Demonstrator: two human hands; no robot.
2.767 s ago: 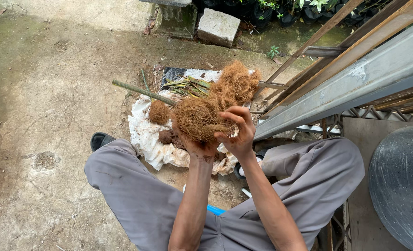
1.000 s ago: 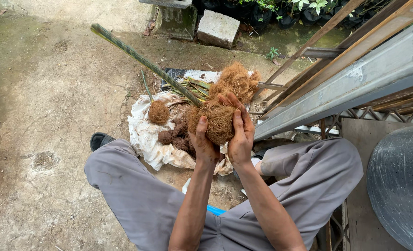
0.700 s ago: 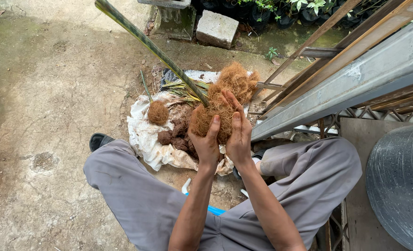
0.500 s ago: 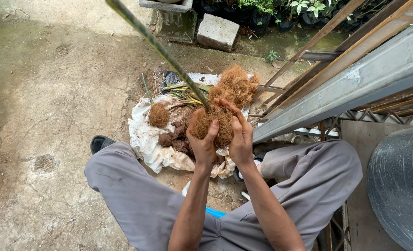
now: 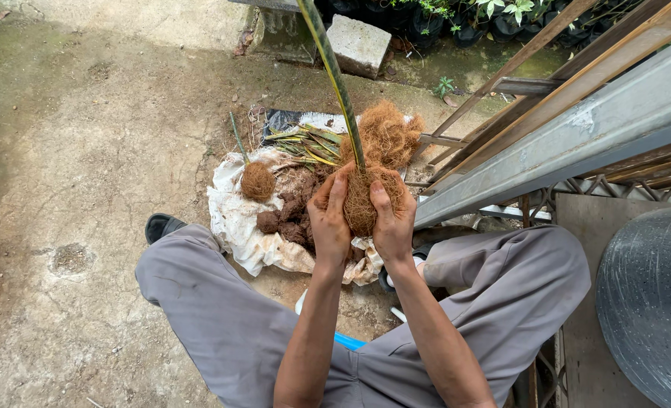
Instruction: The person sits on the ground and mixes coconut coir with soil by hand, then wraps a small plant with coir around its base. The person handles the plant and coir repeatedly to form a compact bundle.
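Both hands press around a ball of brown coconut fibre (image 5: pixel 362 204) from which a long green-and-yellow striped leaf (image 5: pixel 334 75) rises upright. My left hand (image 5: pixel 329 219) cups the ball's left side, my right hand (image 5: pixel 392 223) its right side. Beneath them a white sack (image 5: pixel 233 219) lies spread on the ground. It carries a finished fibre ball with a thin stalk (image 5: pixel 257 180), dark soil clumps (image 5: pixel 282 219), a bundle of cut striped leaves (image 5: pixel 305 143) and a loose pile of coconut fibre (image 5: pixel 387 132).
I sit with grey-trousered legs (image 5: pixel 199 302) apart on a concrete floor (image 5: pixel 86 136). A metal beam and wooden slats (image 5: pixel 570 113) slant along the right. A dark round drum (image 5: pixel 653 302) stands at the lower right. A concrete block (image 5: pixel 358 45) and potted plants sit behind.
The leaf swung from slanting far to the left up to nearly vertical. Both hands closed tighter around the fibre ball and turned it upright.
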